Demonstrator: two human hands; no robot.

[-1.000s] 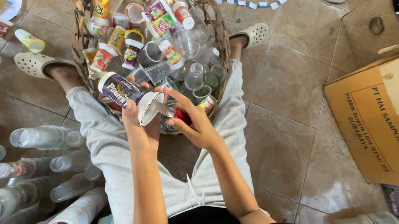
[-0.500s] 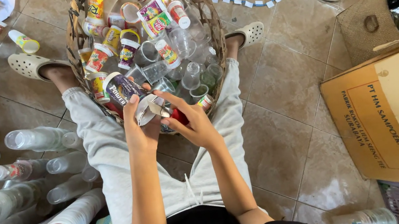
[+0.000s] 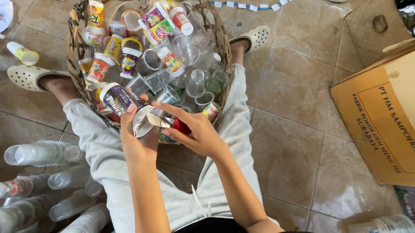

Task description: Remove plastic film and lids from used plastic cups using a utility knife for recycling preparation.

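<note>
A small plastic cup point(image 3: 142, 121) with a partly peeled foil lid is held above the near rim of the wicker basket point(image 3: 73, 30), at 6 o'clock from its centre. The left hand point(image 3: 135, 137) is wrapped around the cup, fingers clenched on its wall. The right hand point(image 3: 196, 131) is angled in from 3 o'clock, thumb and forefinger pinched on the lid. Both forearms are extended forward between the knees. Stacked clear cups point(image 3: 34, 154) are laid at 9 o'clock; a cardboard box point(image 3: 407, 115) is set at 3 o'clock.

Cup point(image 3: 144, 121) partly behind hands point(image 3: 166, 133)
</note>
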